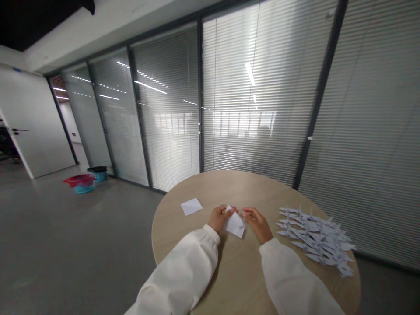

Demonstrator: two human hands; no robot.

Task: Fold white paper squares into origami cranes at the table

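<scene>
Paper sheet (235,224) sitting mid-desk (236,186); I'm seeing left hand (219,218) and right hand (257,224) pinching its upper edge, working clear of the paper cranes (315,238).

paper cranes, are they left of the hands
No, the paper cranes lie to the right of the right hand on the round table.
</scene>
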